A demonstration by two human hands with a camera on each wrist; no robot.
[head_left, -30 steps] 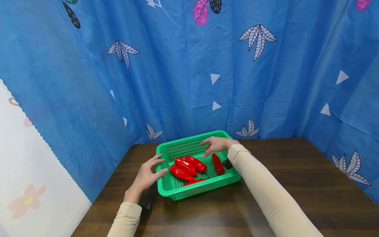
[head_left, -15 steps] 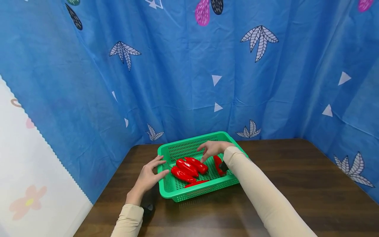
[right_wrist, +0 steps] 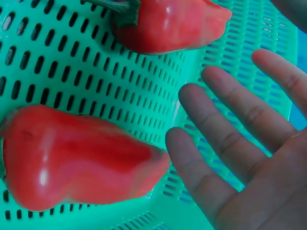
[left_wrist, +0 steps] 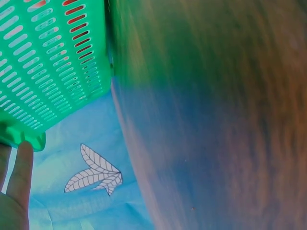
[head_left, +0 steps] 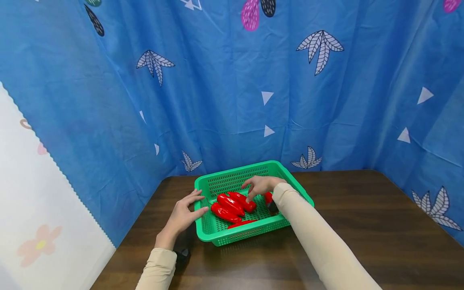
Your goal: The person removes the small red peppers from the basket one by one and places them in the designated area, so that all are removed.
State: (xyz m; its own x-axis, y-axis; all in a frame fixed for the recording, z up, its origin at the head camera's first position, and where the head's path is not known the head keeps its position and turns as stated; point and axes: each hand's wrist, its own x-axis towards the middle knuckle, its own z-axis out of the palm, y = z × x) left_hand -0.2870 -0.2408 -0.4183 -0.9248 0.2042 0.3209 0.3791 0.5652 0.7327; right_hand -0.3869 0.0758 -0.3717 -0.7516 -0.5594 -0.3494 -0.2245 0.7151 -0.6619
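Note:
A green slotted plastic basket (head_left: 250, 229) holds several glossy red peppers. My left hand (head_left: 181, 215) is at its left end, the fingers and thumb spread over the rim; in the left wrist view, fingertips (left_wrist: 23, 165) touch the rim. Inside the basket, my right hand (head_left: 262, 185) hovers palm down with its thumb tip over or against a red pepper (head_left: 237, 197). In the right wrist view its fingers (right_wrist: 230, 129) are extended and hold nothing. A lone pepper (head_left: 268, 197) lies under the right wrist, partly hidden. Two peppers (right_wrist: 86, 158) show up close in the right wrist view.
Beneath the basket is a dark brown wooden table (head_left: 348, 209). Blue patterned curtains (head_left: 232, 100) hang behind it and to the sides, with a white flowered cloth (head_left: 47, 217) at the far left. A black wrist device (head_left: 183, 255) shows beside the left wrist.
My right hand has moved slightly down and left, deeper into the basket, its wrist now covering more of the lone pepper. The left hand stays at the rim.

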